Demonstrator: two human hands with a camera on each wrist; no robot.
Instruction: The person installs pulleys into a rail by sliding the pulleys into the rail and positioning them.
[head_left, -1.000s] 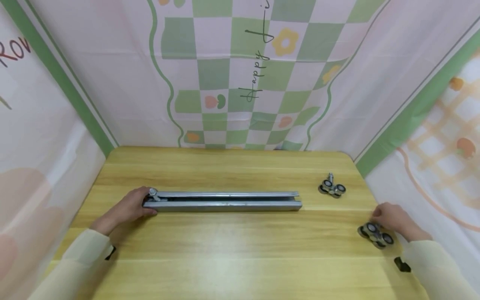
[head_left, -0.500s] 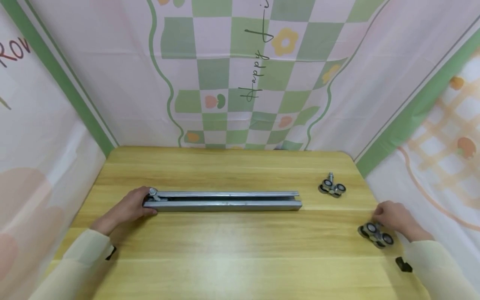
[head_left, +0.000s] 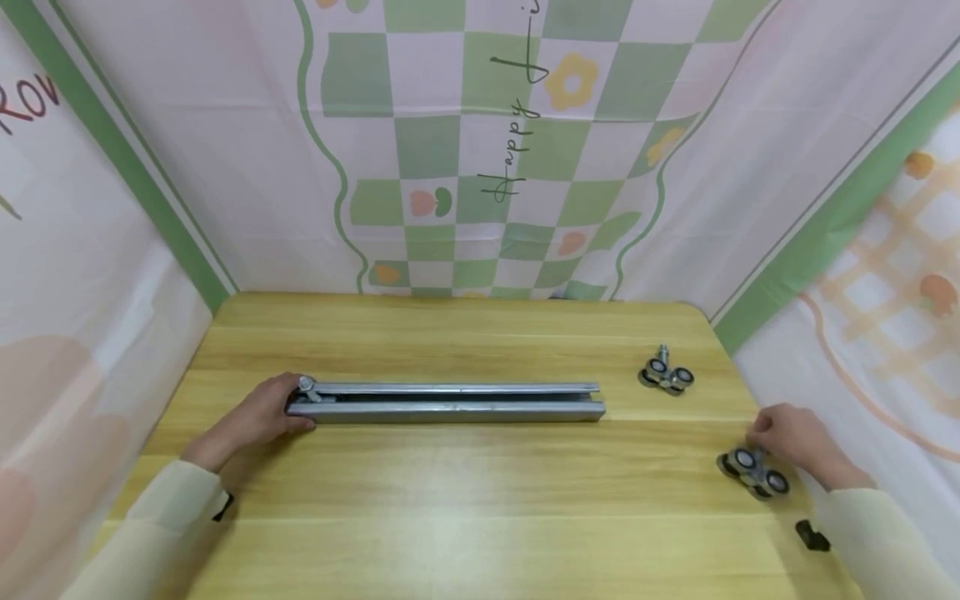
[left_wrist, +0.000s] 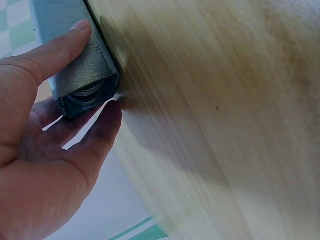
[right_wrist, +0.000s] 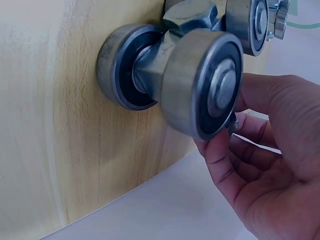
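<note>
A long grey metal track (head_left: 450, 412) lies across the table with its slot facing up. My left hand (head_left: 255, 414) grips its left end; in the left wrist view the thumb lies along the side of the track (left_wrist: 95, 62) and the fingers are round the open end. A bolt (head_left: 306, 384) sticks up from the slot there, and a round metal part shows just inside. At the table's right side my right hand (head_left: 798, 437) pinches a roller trolley (head_left: 752, 473) with black-centred wheels. Close up, the fingertips are behind a wheel (right_wrist: 187, 85), which partly hides the grip.
A second roller trolley (head_left: 665, 377) rests on the wooden table (head_left: 450, 492) at the back right, its bolt pointing away. Patterned cloth (head_left: 498, 150) hangs behind the table and at both sides. Small black pieces show beneath both sleeves.
</note>
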